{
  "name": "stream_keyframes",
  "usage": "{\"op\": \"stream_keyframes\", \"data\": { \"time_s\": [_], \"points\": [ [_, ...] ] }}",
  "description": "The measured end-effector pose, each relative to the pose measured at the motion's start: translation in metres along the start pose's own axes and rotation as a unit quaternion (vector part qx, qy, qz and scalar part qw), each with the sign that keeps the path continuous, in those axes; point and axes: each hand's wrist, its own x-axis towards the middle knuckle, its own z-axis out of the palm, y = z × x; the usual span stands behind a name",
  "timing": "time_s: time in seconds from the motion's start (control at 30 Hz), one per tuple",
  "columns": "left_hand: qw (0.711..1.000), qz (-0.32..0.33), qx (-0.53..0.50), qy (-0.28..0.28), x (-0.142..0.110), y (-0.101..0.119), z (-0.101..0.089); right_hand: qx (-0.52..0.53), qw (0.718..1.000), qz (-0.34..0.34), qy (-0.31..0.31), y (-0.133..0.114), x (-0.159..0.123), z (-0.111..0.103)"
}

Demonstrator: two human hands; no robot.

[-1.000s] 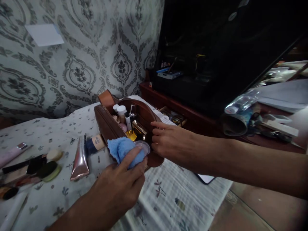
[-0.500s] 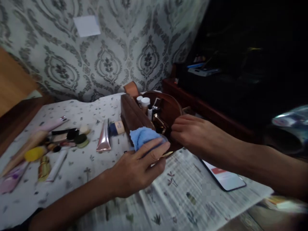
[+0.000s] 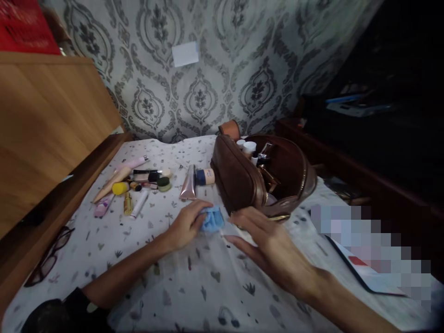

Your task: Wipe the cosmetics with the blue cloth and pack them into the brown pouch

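Clock directions read from the cloth, 12 toward the wall.

Left hand (image 3: 187, 223): fingers (image 3: 202, 204) closed in a pinch on a bunched light-blue cloth (image 3: 212, 219). Whether the cloth touches the surface (image 3: 194, 296), covered in white fabric with small plant prints, cannot be told.

Right hand (image 3: 275, 240): at 3 o'clock, fingers parted, thumb well clear of the forefinger; nothing visible in the gap. Fingertips just beside the cloth, slightly blurred.

Between 1 and 2 o'clock: brown leather zip bag (image 3: 236, 175), mouth open. Inside show a white-capped round container (image 3: 249, 147) and a gold-edged dark object (image 3: 271, 179), partly hidden by the bag wall.

At 12: squat bottle with navy and beige sections (image 3: 205, 176), lying beside the bag. At 11: shiny rose-metallic squeeze tube (image 3: 188, 187), lying flat near the bottle.

At 10, farther out: cosmetics in a loose cluster, including a dark-green-lidded round jar (image 3: 164, 184), a bright yellow rounded item (image 3: 120, 188), a small gold bottle (image 3: 128, 204) and a slim white tube (image 3: 139, 205).

Outer edge: dark-framed glasses (image 3: 48, 261) between 8 and 9; phone (image 3: 369, 280), partly pixelated, between 3 and 4.
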Motion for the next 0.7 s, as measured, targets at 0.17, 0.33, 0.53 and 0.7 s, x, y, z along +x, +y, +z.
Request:
{"op": "stream_keyframes", "data": {
  "time_s": [0.17,0.33,0.53,0.7],
  "points": [
    [0.899,-0.198,-0.374,0.111,0.000,0.001,0.000,-0.014,0.999,0.033,0.000,-0.004,0.011,0.069],
    [0.838,-0.241,-0.469,0.142,-0.009,-0.008,-0.015,0.068,0.997,0.021,0.021,-0.006,0.031,0.091],
    [0.865,-0.223,-0.416,0.169,-0.018,-0.021,-0.033,0.139,0.985,0.070,0.073,-0.019,0.054,0.116],
    [0.932,-0.182,-0.237,0.205,-0.020,-0.033,-0.051,0.175,0.969,0.157,0.072,-0.023,0.061,0.137]
  ]
}}
